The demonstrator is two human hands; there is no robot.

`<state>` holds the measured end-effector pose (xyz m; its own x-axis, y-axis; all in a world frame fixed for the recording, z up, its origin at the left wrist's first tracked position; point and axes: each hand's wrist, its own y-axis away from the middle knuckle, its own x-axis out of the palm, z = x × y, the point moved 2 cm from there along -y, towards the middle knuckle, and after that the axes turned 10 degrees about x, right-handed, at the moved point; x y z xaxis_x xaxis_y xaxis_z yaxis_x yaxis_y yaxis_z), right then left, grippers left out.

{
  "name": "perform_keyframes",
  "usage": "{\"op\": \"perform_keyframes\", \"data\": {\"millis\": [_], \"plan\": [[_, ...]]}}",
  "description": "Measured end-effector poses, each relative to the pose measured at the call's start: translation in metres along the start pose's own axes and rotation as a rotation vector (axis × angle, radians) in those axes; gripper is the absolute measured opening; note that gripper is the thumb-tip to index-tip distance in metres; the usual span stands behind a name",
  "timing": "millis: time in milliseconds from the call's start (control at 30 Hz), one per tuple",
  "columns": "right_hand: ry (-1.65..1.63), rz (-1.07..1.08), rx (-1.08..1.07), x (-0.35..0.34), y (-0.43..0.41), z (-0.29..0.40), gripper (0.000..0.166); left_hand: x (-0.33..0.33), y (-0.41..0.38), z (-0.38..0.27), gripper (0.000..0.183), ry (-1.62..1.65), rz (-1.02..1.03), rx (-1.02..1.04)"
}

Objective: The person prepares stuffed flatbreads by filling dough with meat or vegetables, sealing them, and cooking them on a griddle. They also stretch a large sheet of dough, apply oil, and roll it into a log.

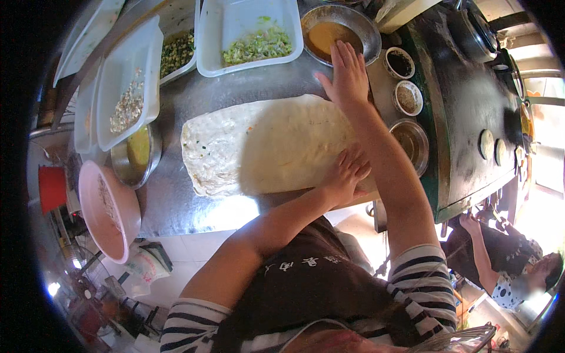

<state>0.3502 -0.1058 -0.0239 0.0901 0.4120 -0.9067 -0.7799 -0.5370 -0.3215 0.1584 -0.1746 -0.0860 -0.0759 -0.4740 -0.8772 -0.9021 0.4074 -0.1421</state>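
Observation:
A large oblong slab of pale dough (pixel 273 141) lies before me on the metal worktop (pixel 172 212), with a few green and orange bits on its surface. My left hand (pixel 346 174) is at the dough's near right end, with its fingers apart and nothing held. Past the far right corner of the dough, my right hand (pixel 349 77) reaches out flat with the thumb spread. Its fingertips overlap the near side of a metal bowl (pixel 373 42) of brown liquid; whether they touch it cannot be told. It holds nothing.
White plastic tubs of chopped green vegetables (pixel 258 46) and a pale chopped filling (pixel 128 108) stand behind. A pink basin (pixel 128 212) is at left. Small bowls of dark sauce (pixel 399 63) and ground seasoning (pixel 408 98) line the right. Beyond, a griddle (pixel 463 110) carries flatbreads; another person (pixel 490 251) stands there.

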Motion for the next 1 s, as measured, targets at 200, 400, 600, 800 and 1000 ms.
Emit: {"op": "perform_keyframes", "data": {"millis": [200,400,600,800,1000], "plan": [[0.139,0.499,0.061,0.047,-0.062,-0.001,0.04,-0.014,0.002,0.004,0.077,0.037,0.041,-0.009],[-0.08,0.324,0.025,0.042,-0.063,-0.002,0.029,-0.007,0.008,0.033,0.059,0.771,-0.208,-0.078],[-0.817,0.589,0.332,-0.006,0.024,0.09,0.044,-0.092,0.052,0.142,0.053,1.96,-1.277,-0.415],[-1.131,0.48,0.237,0.091,0.091,0.159,0.059,-0.112,0.097,0.123,0.059,1.779,-1.281,-0.532],[-0.542,0.426,-0.161,0.074,0.122,0.253,0.054,-0.105,0.188,0.179,0.051,2.017,-1.436,-0.315]]}}
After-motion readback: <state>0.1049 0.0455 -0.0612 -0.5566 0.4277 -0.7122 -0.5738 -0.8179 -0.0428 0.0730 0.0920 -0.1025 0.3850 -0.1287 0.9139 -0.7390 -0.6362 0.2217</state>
